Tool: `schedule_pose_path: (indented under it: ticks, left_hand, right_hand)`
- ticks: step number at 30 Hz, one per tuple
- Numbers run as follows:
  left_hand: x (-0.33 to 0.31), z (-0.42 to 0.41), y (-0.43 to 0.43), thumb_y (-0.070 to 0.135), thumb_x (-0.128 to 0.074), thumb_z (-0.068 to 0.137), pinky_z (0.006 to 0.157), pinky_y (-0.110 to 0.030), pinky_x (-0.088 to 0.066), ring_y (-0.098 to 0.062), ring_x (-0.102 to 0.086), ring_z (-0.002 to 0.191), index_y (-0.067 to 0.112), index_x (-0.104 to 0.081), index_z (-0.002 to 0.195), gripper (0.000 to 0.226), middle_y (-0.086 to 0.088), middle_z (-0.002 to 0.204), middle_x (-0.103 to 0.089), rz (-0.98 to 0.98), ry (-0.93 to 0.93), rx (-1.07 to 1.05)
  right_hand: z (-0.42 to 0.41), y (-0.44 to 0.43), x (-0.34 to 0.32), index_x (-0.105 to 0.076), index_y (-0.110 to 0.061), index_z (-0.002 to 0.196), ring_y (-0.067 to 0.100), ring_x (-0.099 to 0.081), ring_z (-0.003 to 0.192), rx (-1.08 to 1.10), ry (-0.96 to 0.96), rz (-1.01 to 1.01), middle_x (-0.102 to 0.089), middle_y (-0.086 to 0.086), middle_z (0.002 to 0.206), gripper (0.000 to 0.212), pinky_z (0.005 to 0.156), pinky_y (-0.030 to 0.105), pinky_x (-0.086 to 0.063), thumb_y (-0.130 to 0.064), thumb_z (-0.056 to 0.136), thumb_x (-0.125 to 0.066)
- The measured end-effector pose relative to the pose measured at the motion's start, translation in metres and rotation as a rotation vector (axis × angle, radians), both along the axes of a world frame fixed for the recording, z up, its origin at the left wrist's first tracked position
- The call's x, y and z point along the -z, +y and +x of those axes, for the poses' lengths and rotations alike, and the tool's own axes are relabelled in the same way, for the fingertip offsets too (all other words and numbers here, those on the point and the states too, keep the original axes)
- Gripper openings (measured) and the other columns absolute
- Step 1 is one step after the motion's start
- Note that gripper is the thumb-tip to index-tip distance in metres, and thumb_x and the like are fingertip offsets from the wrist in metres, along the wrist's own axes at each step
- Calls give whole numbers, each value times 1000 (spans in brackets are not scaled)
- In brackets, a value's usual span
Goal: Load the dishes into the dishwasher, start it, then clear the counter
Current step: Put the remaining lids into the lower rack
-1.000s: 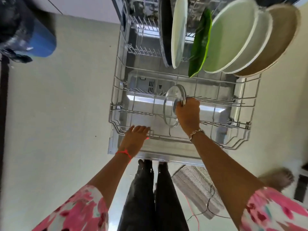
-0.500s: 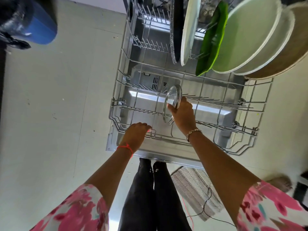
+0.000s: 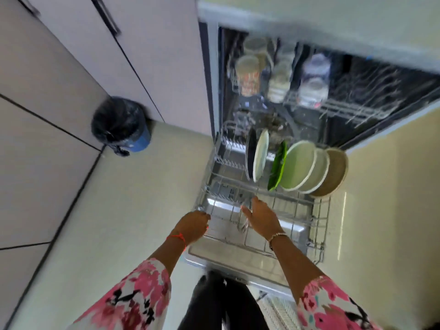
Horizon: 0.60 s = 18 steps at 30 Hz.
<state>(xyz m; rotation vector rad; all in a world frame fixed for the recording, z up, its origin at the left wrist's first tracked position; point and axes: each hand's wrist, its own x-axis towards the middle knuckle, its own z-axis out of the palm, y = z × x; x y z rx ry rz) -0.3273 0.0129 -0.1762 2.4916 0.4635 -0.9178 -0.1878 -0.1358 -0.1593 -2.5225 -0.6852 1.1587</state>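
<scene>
The right hand (image 3: pixel 262 219) is spread open, fingers straight, holding nothing. Its thumb side lies just beside the lid (image 3: pixel 241 226), and blur hides whether they touch. The lid stands on edge among the front tines of the lower rack (image 3: pixel 321 222), just left of that hand, its glass smeared and hard to make out. The left hand (image 3: pixel 193 226) curls its fingers over the lower rack's front-left rim, gripping it. Farther back in the same rack, plates (image 3: pixel 301 165) stand on edge in a row. Behind them the upper rack (image 3: pixel 338 110) holds jars or cups too blurred to name. A bin (image 3: pixel 121 126) sits on the floor to the left. The sleeves run off the bottom edge.
</scene>
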Motion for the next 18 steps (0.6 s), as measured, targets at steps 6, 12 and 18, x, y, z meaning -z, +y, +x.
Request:
schedule_pose_path:
  ticks: [6,12,18]
  left_hand:
    - [-125,-25,41,14,-38,96,101,-32,-33,-26,-44,123,8,-45,131,37,-12,134,-48,71,-132,-205]
    - [-160,-68,109,19,-36,98,104,-27,-28,-20,-40,128,12,-39,135,39,-7,140,-42,135,-224,-324]
    - [-158,-133,230,22,-36,98,105,-28,-29,-21,-39,127,12,-38,136,39,-6,140,-41,167,-238,-366]
  right_hand:
    - [-22,54,-128,-52,-2,114,32,-55,107,-361,-124,-18,-55,19,116,37,83,37,-44,-31,99,-36]
    - [-55,141,-164,-47,-1,119,31,-54,111,-453,-192,14,-54,19,122,42,89,34,-41,-36,100,-34]
    - [-102,260,-160,-42,-3,126,30,-49,119,-487,-304,-11,-49,17,129,66,96,35,-38,-55,96,-16]
